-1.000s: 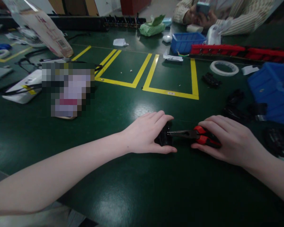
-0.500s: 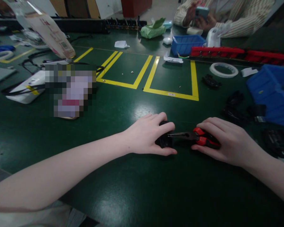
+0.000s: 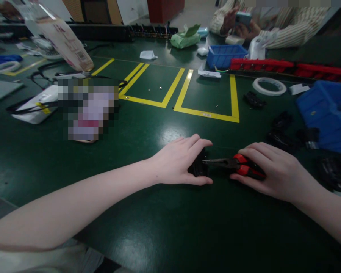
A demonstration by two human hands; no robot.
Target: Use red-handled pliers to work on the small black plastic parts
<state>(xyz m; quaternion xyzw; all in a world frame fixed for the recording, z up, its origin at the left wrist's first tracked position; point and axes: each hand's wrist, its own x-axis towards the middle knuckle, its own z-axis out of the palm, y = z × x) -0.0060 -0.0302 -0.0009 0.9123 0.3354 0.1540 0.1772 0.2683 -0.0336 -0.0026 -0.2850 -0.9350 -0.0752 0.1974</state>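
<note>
My left hand [image 3: 182, 161] grips a small black part [image 3: 199, 165] against the green tabletop, thumb on its near side and fingers on its far side. The palm covers much of the part, so its kind does not show. In my right hand [image 3: 272, 172] are needle-nose pliers [image 3: 229, 163] with red and black handles. Their narrow jaws point left, and the tips meet the right side of the black part. Whether anything sits between the tips is too small to tell.
Black parts [image 3: 282, 138] lie at right beside a blue bin [image 3: 326, 113]. Behind them is a white tape roll [image 3: 269, 86]. Yellow tape [image 3: 207, 114] marks squares on the table [image 3: 165, 227]. A phone [image 3: 93, 113] and bottle [image 3: 65, 38] are at left. Another person's hands [image 3: 244, 28] hold a phone opposite.
My left index finger has lifted off the top of the black part and straightened along its far side. The pliers have barely moved; the whole view has shifted slightly.
</note>
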